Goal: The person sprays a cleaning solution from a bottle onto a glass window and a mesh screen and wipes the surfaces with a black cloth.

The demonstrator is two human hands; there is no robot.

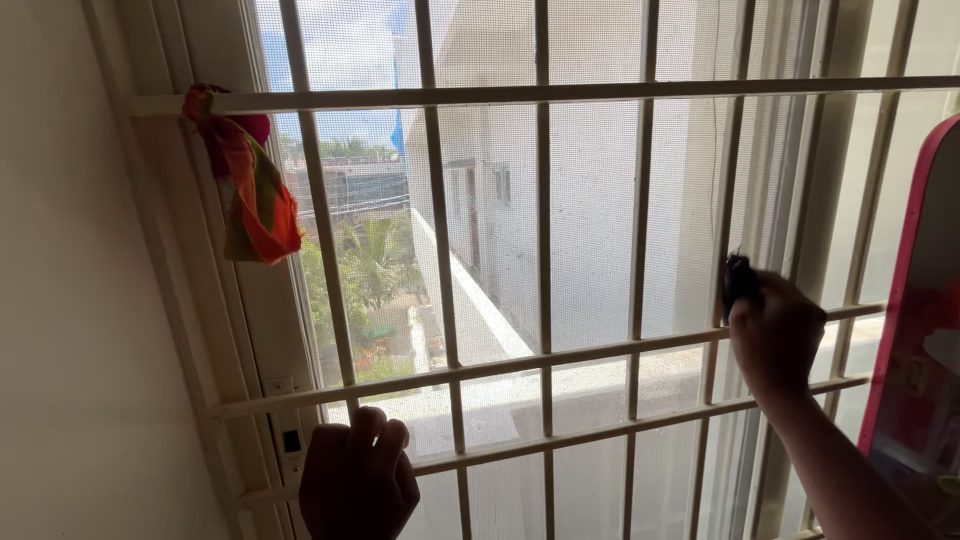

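From my head view, my left hand [358, 482] has its fingers curled together around a lower bar of the window grille [545, 365]. My right hand [775, 335] has its fingers clamped on a small dark object [738, 280], pressed at a vertical bar. An orange cloth [255, 195] hangs well up-left of my left fingers.

Strong daylight pours through the window [560, 200], overexposing the building outside. The backlit hands [358, 480] go nearly black, the wall [70, 300] lies in dim shade, and the focus is slightly soft.
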